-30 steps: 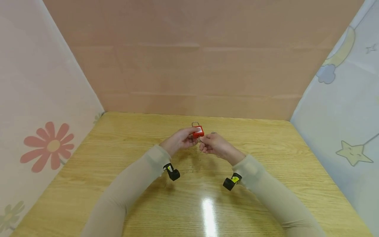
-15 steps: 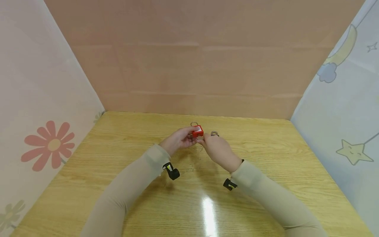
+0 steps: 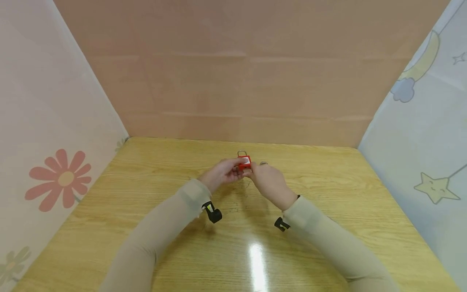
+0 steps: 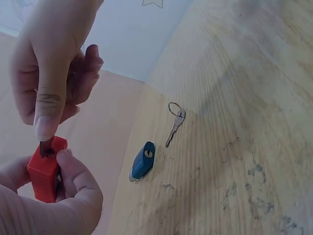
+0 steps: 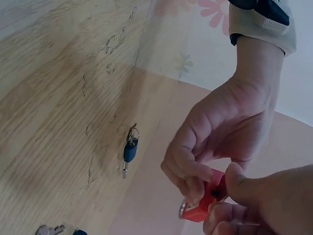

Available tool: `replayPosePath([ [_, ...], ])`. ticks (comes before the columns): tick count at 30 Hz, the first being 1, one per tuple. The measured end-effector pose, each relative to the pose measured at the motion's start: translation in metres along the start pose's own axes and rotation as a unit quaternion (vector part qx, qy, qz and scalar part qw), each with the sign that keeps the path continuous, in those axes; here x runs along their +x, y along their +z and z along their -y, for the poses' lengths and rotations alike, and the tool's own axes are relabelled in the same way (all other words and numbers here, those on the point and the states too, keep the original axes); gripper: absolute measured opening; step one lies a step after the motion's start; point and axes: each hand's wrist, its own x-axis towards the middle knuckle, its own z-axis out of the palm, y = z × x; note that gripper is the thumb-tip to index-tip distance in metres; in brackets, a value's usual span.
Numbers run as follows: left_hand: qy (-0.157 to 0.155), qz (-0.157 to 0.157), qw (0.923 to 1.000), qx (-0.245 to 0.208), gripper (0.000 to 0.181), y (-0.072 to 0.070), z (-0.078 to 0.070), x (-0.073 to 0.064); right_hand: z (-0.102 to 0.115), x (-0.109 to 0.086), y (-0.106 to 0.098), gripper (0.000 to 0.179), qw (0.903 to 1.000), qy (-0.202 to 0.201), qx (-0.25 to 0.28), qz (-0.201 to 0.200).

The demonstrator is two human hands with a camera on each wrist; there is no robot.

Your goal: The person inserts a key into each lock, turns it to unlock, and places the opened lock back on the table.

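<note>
My left hand holds a red padlock with a white label, its metal shackle pointing away. My right hand, back upward, pinches a dark reddish key head against the keyhole end of this padlock. Fingers hide most of the key, so how deep it sits is unclear. On the table beyond the hands lies a blue padlock, keyhole showing. Beside it is a silver key on a ring. In the right wrist view, a key with a blue head and a ring lies on the wood.
The wooden table runs back to a brownish-pink wall. Patterned panels stand at the left and right. Behind the right hand, a metal shackle shows above the knuckles.
My right hand has turned over so its back faces up, bringing its thumb and fingers close against the red padlock's lower end. The left hand has barely moved.
</note>
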Motion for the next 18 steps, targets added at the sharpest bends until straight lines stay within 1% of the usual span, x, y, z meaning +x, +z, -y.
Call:
replayPosePath([
  [2,-0.005,0.001,1.0000,0.002,0.036,-0.002,0.001,0.001,0.001,-0.002,0.002,0.037,0.9986,-0.018,-0.039,-0.030],
  [3,-0.007,0.002,1.0000,0.004,0.035,-0.002,0.001,0.001,0.001,-0.002,0.004,0.037,0.9962,-0.030,-0.067,-0.047],
  [4,-0.008,0.003,1.0000,0.003,0.033,-0.003,0.002,0.002,0.002,-0.003,0.006,0.038,0.9922,-0.042,-0.097,-0.067],
  [6,-0.008,0.001,1.0000,-0.001,0.029,-0.004,0.002,0.003,0.004,-0.003,0.010,0.035,0.9808,-0.063,-0.150,-0.107],
  [8,-0.006,-0.003,1.0000,-0.006,0.026,-0.005,0.002,0.003,0.006,-0.003,0.013,0.030,0.9721,-0.075,-0.180,-0.130],
  [10,-0.005,-0.005,0.9999,-0.012,0.025,-0.005,0.002,0.002,0.009,-0.003,0.015,0.022,0.9677,-0.081,-0.197,-0.135],
  [13,-0.006,-0.006,0.9998,-0.017,0.026,-0.005,0.001,0.001,0.012,-0.003,0.016,0.013,0.9678,-0.083,-0.205,-0.121],
  [16,-0.009,-0.006,0.9998,-0.015,0.031,-0.005,0.001,0.000,0.015,-0.002,0.017,0.012,0.9697,-0.080,-0.204,-0.109],
  [18,-0.010,-0.006,0.9999,-0.013,0.032,-0.006,0.001,0.000,0.015,0.000,0.018,0.019,0.9738,-0.072,-0.195,-0.091],
])
